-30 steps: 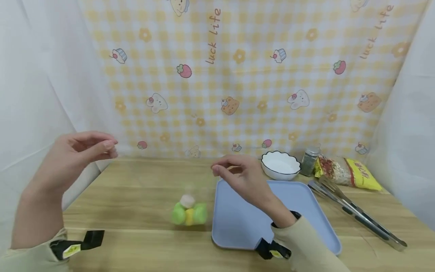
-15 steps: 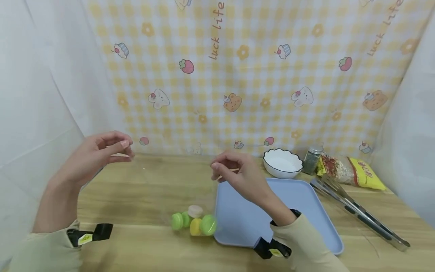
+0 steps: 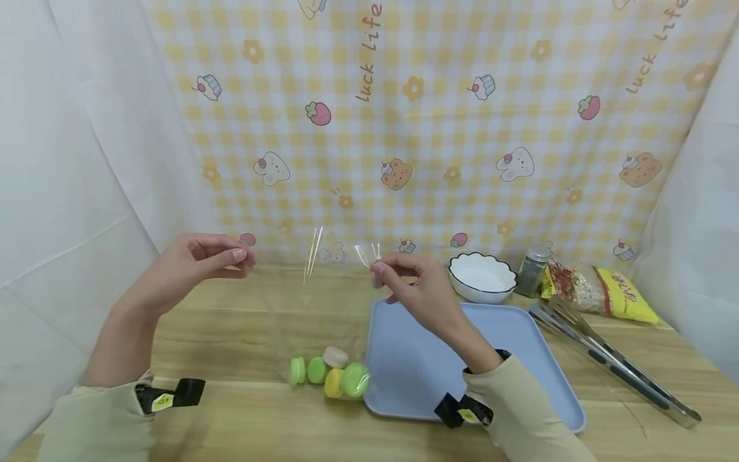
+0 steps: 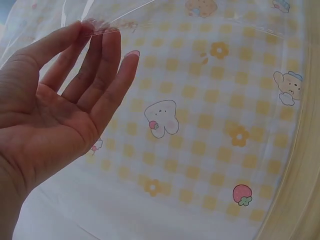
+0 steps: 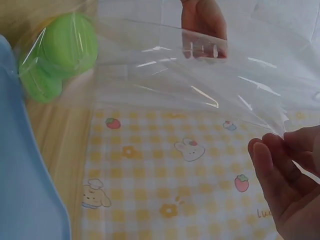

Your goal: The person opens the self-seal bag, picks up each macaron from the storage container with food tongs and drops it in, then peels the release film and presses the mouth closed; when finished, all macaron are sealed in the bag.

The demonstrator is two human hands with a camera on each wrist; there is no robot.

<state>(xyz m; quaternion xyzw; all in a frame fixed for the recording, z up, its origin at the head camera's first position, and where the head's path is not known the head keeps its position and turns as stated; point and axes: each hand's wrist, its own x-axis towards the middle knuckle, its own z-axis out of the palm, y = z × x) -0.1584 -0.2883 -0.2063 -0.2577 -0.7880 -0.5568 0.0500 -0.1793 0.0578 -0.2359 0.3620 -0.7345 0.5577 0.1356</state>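
In the head view, a clear plastic bag (image 3: pixel 323 314) hangs between my two hands. At its bottom lie several macarons: green (image 3: pixel 355 380), yellow (image 3: pixel 333 383) and pale beige (image 3: pixel 335 357). Thumb and fingertips of my left hand (image 3: pixel 199 269) pinch the bag's top left corner, and the left wrist view shows the film between them. With thumb and fingers, my right hand (image 3: pixel 421 289) pinches the top right corner, where the film (image 5: pixel 250 107) gathers in the right wrist view. Whether the bag's base touches the table is hard to tell.
A blue tray (image 3: pixel 416 378) lies to the right, under my right forearm. Behind it stand a white scalloped bowl (image 3: pixel 482 276) and a glass jar (image 3: pixel 532 273). A yellow food packet (image 3: pixel 620 296) and metal tongs (image 3: pixel 612 366) lie further right. A checked curtain (image 3: pixel 369 128) hangs behind.
My left hand has moved right, closer to my right hand, which stays nearly in place. The bag's upper film has slackened and bulges upward. The macarons have spread along its bottom.
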